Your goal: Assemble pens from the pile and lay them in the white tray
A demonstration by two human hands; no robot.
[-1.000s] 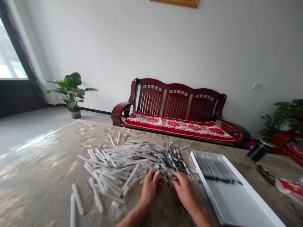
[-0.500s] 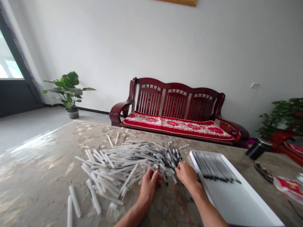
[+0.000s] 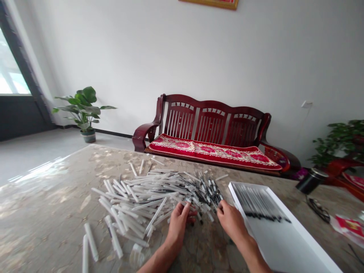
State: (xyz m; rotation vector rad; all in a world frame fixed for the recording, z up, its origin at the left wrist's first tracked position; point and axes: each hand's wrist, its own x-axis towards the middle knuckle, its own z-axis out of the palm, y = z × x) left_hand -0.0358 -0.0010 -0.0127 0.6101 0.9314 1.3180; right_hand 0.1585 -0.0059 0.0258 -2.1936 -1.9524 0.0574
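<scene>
A large heap of translucent white pen barrels point(image 3: 133, 212) lies loose on the table. Dark pen parts point(image 3: 209, 189) are mixed in at its right side. My left hand point(image 3: 178, 223) rests at the near edge of the heap, thumb and fingers curled together; what they hold is hidden among the pale pieces. At the heap's right end, my right hand point(image 3: 231, 218) has its fingers closed in a pinch beside the dark parts, on something too small to make out. Right of it, a shallow white tray point(image 3: 284, 246) holds a row of clear pens point(image 3: 258, 201) with black ends.
A patterned cloth covers the table point(image 3: 57, 182). A black cylinder point(image 3: 311, 181), glasses point(image 3: 318, 208) and a red packet point(image 3: 349, 225) lie beyond the tray at right. A red wooden bench point(image 3: 210, 125) stands behind the table, with a potted plant point(image 3: 87, 110) at left.
My right hand has drawn slightly right and toward me, away from the dark parts. My left hand stays about where it was. The camera view has shifted a little.
</scene>
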